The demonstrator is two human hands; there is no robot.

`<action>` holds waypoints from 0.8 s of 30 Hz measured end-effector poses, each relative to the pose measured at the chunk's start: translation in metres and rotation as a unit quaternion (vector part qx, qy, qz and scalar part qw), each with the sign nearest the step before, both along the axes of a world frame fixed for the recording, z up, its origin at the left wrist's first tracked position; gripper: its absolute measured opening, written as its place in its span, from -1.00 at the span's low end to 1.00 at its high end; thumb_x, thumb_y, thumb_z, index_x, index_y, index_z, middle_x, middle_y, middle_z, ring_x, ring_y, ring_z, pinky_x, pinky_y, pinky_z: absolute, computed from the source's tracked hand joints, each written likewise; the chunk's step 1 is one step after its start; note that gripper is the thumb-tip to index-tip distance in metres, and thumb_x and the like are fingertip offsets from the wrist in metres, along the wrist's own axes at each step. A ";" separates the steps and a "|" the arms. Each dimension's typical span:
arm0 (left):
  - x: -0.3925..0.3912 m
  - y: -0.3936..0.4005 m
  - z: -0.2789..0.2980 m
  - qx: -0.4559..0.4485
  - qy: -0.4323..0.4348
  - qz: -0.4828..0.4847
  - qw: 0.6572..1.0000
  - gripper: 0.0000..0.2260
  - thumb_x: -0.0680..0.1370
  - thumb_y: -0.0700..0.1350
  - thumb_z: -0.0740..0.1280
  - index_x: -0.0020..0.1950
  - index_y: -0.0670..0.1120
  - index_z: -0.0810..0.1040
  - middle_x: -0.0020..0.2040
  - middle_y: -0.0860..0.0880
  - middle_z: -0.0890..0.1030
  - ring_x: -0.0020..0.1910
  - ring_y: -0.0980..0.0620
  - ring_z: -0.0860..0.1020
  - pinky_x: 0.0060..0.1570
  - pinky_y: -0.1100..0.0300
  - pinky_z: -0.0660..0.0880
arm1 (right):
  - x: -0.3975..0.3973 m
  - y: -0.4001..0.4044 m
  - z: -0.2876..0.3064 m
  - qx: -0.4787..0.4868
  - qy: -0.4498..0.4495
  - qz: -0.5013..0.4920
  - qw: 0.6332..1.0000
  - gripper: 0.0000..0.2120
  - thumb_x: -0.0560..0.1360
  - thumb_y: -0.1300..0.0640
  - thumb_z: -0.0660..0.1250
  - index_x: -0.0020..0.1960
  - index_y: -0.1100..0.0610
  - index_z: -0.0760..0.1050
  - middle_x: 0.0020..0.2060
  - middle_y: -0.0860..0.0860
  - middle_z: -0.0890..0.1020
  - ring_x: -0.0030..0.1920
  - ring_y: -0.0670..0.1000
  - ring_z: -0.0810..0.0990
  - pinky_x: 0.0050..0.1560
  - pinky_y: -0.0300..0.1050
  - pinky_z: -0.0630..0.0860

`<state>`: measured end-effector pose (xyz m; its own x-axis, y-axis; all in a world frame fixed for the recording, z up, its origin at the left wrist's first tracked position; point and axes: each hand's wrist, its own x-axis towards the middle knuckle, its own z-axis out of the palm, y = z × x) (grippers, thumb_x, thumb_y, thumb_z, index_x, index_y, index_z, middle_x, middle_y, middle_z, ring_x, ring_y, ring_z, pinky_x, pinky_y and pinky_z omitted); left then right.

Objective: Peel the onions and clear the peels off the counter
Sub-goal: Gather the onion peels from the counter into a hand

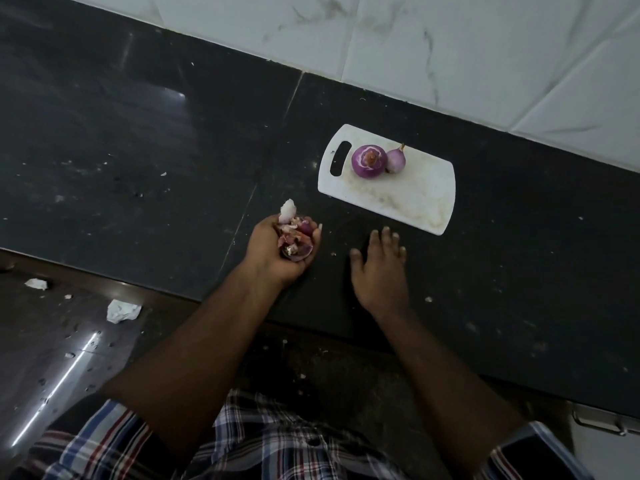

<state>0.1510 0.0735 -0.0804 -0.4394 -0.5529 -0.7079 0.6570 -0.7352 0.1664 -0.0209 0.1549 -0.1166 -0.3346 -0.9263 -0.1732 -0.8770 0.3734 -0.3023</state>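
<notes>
Two peeled purple onions lie side by side on a white cutting board (408,199) near the wall: a larger onion (369,161) and a smaller onion (396,159) to its right. My left hand (277,251) is palm up at the counter's front, cupped around a bunch of onion peels (294,233), pink, purple and white. My right hand (379,271) rests flat on the counter, fingers spread, holding nothing, just below the board's front edge.
The dark stone counter (138,150) carries small peel flecks, one (428,299) right of my right hand. Below the counter edge, white scraps (121,310) lie on the floor. A tiled wall (450,46) backs the counter. A drawer handle (599,422) shows at lower right.
</notes>
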 end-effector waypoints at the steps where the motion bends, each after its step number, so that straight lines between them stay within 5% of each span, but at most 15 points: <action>1: 0.002 0.000 -0.001 -0.001 0.002 0.000 1.000 -0.84 0.61 -0.10 0.26 -0.14 -0.11 0.51 -0.20 -0.06 0.60 -0.35 0.00 0.65 -0.26 0.11 0.65 | 0.010 -0.006 -0.002 -0.008 0.007 0.012 1.000 -0.38 0.66 -0.12 0.04 0.58 0.22 0.08 0.59 0.18 0.08 0.60 0.15 -0.03 0.56 0.05 -0.13; 5: 0.006 0.004 -0.003 -0.017 -0.002 -0.011 1.000 -0.77 0.60 -0.11 0.27 -0.27 -0.06 0.46 -0.23 -0.01 0.56 -0.37 0.04 0.63 -0.23 0.15 0.64 | 0.040 -0.021 -0.011 -0.052 0.006 0.119 0.991 -0.44 0.64 -0.02 0.08 0.54 0.26 0.19 0.56 0.22 0.17 0.58 0.20 0.07 0.57 0.10 -0.05; 12: 0.002 0.019 0.000 -0.009 -0.008 0.008 1.000 -0.79 0.61 -0.10 0.27 -0.21 -0.11 0.51 -0.26 -0.05 0.60 -0.39 0.00 0.64 -0.28 0.12 0.64 | 0.004 0.021 -0.012 -0.073 -0.018 0.326 0.942 -0.59 0.63 0.16 0.16 0.46 0.20 0.39 0.46 0.16 0.41 0.49 0.15 0.34 0.52 -0.01 0.15; 17: -0.006 0.034 0.000 -0.012 -0.039 0.014 0.999 -0.84 0.61 -0.12 0.26 -0.15 -0.11 0.53 -0.19 -0.07 0.60 -0.38 -0.03 0.67 -0.26 0.11 0.65 | -0.015 0.037 0.006 -0.052 0.052 0.322 0.944 -0.69 0.51 0.25 0.26 0.21 0.29 0.58 0.17 0.24 0.60 0.19 0.25 0.56 0.24 0.06 0.50; 20: -0.008 0.046 -0.002 -0.031 -0.041 0.007 0.999 -0.83 0.60 -0.13 0.27 -0.20 -0.05 0.48 -0.17 -0.03 0.56 -0.29 0.03 0.63 -0.23 0.12 0.64 | 0.004 0.035 0.022 -0.025 0.071 0.305 0.949 -0.82 0.57 0.24 0.22 0.04 0.29 0.57 0.01 0.24 0.57 0.07 0.25 0.51 0.05 0.11 0.47; 24: -0.005 0.063 -0.004 -0.042 -0.037 0.007 0.998 -0.83 0.61 -0.12 0.28 -0.20 -0.03 0.44 -0.16 -0.02 0.53 -0.18 0.04 0.56 -0.24 0.12 0.64 | 0.030 0.045 0.031 -0.016 0.078 0.292 0.953 -0.83 0.58 0.24 0.21 0.05 0.26 0.55 0.01 0.20 0.55 0.06 0.19 0.51 0.01 0.04 0.44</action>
